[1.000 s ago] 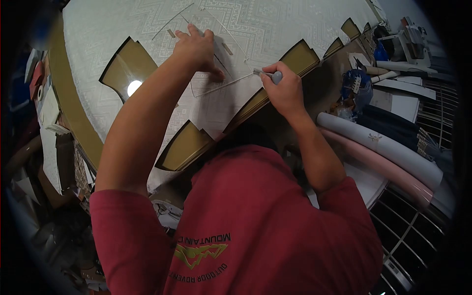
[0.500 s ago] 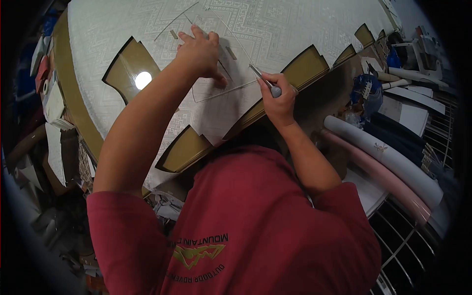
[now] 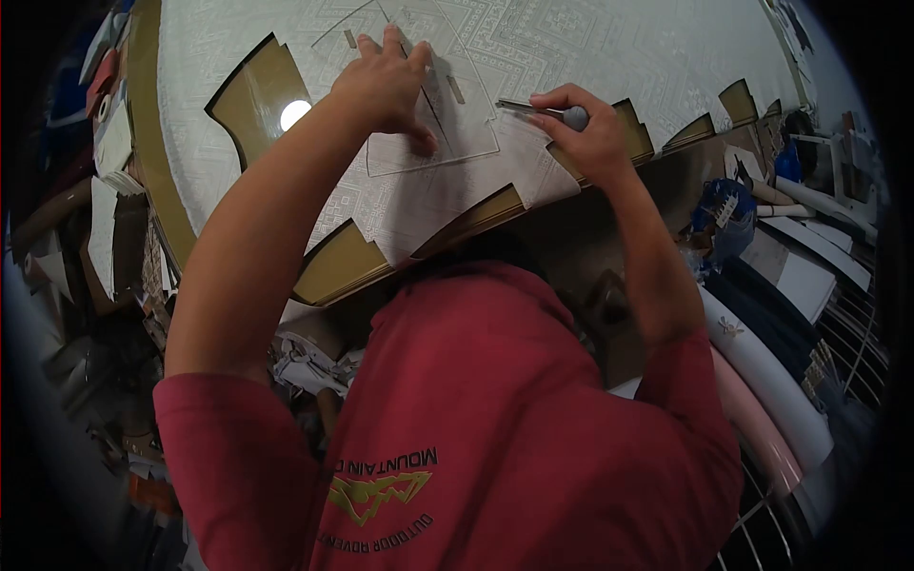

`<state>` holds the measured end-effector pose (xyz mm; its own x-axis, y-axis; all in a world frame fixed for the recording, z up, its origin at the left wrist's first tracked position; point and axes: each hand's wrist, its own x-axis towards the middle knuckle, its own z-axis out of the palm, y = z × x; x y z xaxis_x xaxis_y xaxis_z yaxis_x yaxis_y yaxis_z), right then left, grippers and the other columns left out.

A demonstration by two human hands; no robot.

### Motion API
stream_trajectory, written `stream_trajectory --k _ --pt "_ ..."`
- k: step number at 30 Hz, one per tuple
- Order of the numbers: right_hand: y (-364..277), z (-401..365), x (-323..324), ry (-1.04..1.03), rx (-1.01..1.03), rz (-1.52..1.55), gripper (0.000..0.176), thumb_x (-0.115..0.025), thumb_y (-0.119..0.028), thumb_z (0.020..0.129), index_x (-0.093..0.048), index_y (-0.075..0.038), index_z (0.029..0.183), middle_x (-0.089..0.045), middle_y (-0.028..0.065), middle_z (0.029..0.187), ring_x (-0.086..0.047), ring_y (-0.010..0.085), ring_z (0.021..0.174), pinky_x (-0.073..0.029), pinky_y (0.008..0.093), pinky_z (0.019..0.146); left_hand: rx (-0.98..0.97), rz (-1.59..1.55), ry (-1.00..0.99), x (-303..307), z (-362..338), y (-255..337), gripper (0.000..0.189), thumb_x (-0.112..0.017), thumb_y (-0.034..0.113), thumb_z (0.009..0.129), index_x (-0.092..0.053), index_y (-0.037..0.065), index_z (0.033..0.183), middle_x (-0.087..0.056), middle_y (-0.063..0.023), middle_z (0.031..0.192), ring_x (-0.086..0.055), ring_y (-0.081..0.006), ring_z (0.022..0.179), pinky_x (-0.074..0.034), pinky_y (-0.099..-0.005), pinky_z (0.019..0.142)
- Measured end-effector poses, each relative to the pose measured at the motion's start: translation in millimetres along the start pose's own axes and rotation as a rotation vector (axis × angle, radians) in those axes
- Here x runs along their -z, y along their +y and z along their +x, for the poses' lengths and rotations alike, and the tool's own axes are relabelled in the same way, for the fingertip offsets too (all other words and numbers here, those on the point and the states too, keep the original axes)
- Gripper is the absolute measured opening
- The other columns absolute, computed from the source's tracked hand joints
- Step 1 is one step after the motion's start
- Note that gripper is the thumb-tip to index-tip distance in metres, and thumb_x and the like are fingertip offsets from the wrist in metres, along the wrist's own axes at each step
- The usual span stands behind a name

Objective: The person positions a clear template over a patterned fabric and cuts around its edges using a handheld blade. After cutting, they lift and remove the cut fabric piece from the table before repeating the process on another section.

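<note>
1. Clear template (image 3: 462, 119) lies flat on our pale patterned sheet (image 3: 543, 57), near the edge closest to us;
2. our left hand (image 3: 386, 90) rests on it, fingers spread wide, thumb set apart, gripping nothing;
3. our right hand (image 3: 590, 138) curls closed around a grey-handled tool (image 3: 575, 118), its metal tip just beside the template's right edge; whether that tip touches the sheet, we cannot tell;
4. olive surface (image 3: 271, 86) shows through gaps left of the template.

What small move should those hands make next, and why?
Probably bring the grey-handled tool to the right edge of the clear template: the right hand holds its tip near that edge, while the left hand lies spread on the template.
</note>
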<state>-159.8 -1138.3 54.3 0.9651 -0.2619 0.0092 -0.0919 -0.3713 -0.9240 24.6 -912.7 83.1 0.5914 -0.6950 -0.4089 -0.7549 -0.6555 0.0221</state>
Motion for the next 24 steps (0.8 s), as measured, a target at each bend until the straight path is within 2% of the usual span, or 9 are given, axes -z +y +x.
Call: stream_trajectory --k 2,6,8,13,15,18,20,24 --pt "5 15 13 -0.200 0.011 0.003 0.016 -0.079 -0.010 0.095 -0.076 -0.004 0.109 -0.073 0.0003 0.088 -0.063 0.0066 0.080 -0.053 0.0256 0.074 0.018 0.004 -0.012 0 0 1 0.136 -0.101 0.057 0.054 -0.032 0.011 0.162 -0.023 -0.0361 0.168 -0.027 -0.0633 0.150 -0.044 -0.0594 0.118" --pt "9 40 21 -0.409 0.106 0.028 0.015 -0.078 -0.009 0.094 -0.076 -0.005 0.108 -0.072 0.0006 0.086 -0.062 0.0061 0.078 -0.052 0.0254 0.071 0.035 0.000 -0.008 1 -1 3 0.138 -0.102 0.055 0.052 -0.031 0.013 0.163 -0.022 -0.0332 0.169 -0.027 -0.0601 0.152 -0.043 -0.0595 0.119" --pt "3 53 27 -0.574 0.016 -0.033 0.015 -0.077 -0.001 0.094 -0.074 0.000 0.108 -0.077 0.0056 0.103 -0.069 0.0123 0.096 -0.055 0.0285 0.091 0.049 0.009 -0.016 2 -2 4 0.140 -0.102 0.056 0.051 -0.031 0.013 0.163 -0.022 -0.0327 0.170 -0.026 -0.0591 0.153 -0.044 -0.0582 0.119" --pt "-3 71 36 -0.697 0.047 -0.074 0.014 -0.076 -0.001 0.093 -0.074 0.000 0.107 -0.076 0.0048 0.098 -0.069 0.0117 0.092 -0.056 0.0291 0.087 0.077 0.022 -0.035 3 -2 6 0.142 -0.102 0.057 0.050 -0.030 0.014 0.164 -0.022 -0.0304 0.171 -0.026 -0.0563 0.154 -0.044 -0.0571 0.119" --pt "-3 76 36 -0.730 0.078 -0.092 0.014 -0.076 0.000 0.093 -0.074 0.000 0.106 -0.076 0.0044 0.097 -0.069 0.0116 0.090 -0.056 0.0294 0.085 0.070 -0.007 -0.027 2 -2 5 0.142 -0.103 0.056 0.047 -0.031 0.017 0.163 -0.019 -0.0288 0.172 -0.023 -0.0563 0.155 -0.043 -0.0593 0.120" --pt "2 83 37 -0.765 0.118 -0.101 0.016 -0.075 0.002 0.091 -0.074 0.000 0.106 -0.077 0.0053 0.096 -0.071 0.0135 0.088 -0.057 0.0310 0.084 0.084 0.002 -0.034 2 -1 6 0.144 -0.103 0.057 0.045 -0.031 0.018 0.164 -0.018 -0.0277 0.173 -0.023 -0.0550 0.156 -0.042 -0.0587 0.121" --pt "1 86 36 -0.764 0.239 -0.129 0.019 -0.074 0.005 0.088 -0.074 0.000 0.106 -0.077 0.0076 0.095 -0.072 0.0160 0.088 -0.058 0.0324 0.084 0.089 0.003 -0.035 1 -1 6 0.144 -0.103 0.057 0.045 -0.031 0.018 0.164 -0.018 -0.0276 0.173 -0.022 -0.0548 0.156 -0.042 -0.0585 0.121" --pt "-8 89 36 -0.789 0.258 -0.133 0.021 -0.073 0.006 0.086 -0.073 0.000 0.106 -0.077 0.0094 0.094 -0.073 0.0181 0.088 -0.058 0.0331 0.084 0.089 0.009 -0.029 1 -1 7 0.145 -0.102 0.058 0.045 -0.031 0.017 0.164 -0.017 -0.0277 0.173 -0.022 -0.0543 0.156 -0.042 -0.0582 0.121"
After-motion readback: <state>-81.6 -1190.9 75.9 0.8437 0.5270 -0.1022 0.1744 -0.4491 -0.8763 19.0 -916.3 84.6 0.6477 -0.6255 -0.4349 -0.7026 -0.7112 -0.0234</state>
